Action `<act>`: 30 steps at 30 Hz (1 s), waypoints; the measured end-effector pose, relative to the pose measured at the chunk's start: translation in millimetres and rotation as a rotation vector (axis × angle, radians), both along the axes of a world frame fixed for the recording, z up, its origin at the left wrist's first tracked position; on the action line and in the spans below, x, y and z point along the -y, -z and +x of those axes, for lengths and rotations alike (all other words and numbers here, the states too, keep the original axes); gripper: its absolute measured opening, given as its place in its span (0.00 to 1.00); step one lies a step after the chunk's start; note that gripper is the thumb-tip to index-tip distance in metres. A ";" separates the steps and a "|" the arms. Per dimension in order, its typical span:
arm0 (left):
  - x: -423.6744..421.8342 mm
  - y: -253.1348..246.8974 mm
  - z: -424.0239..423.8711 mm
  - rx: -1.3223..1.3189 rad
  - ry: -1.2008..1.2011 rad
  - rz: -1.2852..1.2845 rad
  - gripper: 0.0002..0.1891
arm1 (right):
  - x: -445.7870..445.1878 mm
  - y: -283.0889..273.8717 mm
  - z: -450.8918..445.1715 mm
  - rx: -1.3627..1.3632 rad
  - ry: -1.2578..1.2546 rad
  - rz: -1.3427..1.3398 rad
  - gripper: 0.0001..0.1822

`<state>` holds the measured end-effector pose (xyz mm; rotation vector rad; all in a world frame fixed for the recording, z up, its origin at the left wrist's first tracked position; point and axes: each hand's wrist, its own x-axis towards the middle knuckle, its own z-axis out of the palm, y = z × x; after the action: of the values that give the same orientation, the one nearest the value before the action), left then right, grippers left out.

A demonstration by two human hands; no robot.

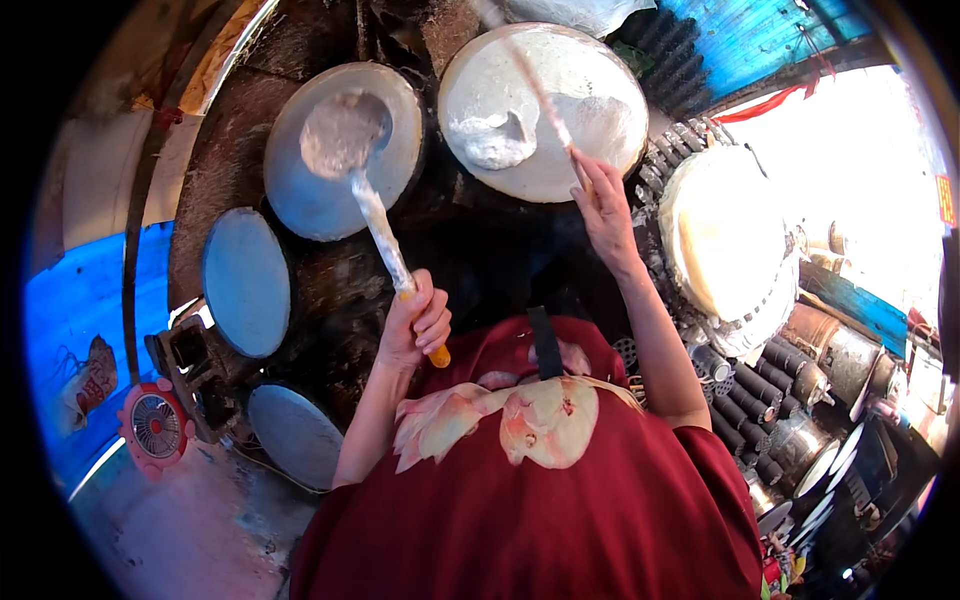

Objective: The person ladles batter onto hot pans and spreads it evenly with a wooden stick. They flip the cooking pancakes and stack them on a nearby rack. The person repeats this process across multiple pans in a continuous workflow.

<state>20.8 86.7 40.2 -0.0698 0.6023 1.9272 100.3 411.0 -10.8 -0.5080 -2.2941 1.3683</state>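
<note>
My left hand (pixel 421 319) grips the yellow-ended handle of a long ladle (pixel 381 225), its shaft coated in pale batter. The ladle's round bowl is over a round pale pan (pixel 300 199) at the upper left; whether it touches the pan I cannot tell. Between its fingers my right hand (pixel 606 214) holds a thin wooden stick (pixel 551 112), blurred toward its far end. That stick crosses above a round griddle (pixel 555 56). A thick white mound of batter (pixel 495 142) lies on the griddle's left part, and a thin wet film spreads to its right.
Two smaller round discs (pixel 246 281) (pixel 294 435) stand at the left, near a pink electric fan (pixel 156 426). At the right is a large pale round cover (pixel 724 232), brightly lit. Dark cylindrical coal briquettes (pixel 750 390) are stacked below it, beside metal canisters (pixel 802 442).
</note>
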 end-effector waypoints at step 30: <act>108.3 -3.6 -2.5 -0.371 0.684 -0.057 0.13 | 176.0 93.5 -14.7 0.052 0.255 -0.631 0.23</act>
<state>18.3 -21.7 43.8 0.4174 0.8021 1.2588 85.6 234.9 -104.3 -0.9962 -1.7160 1.9425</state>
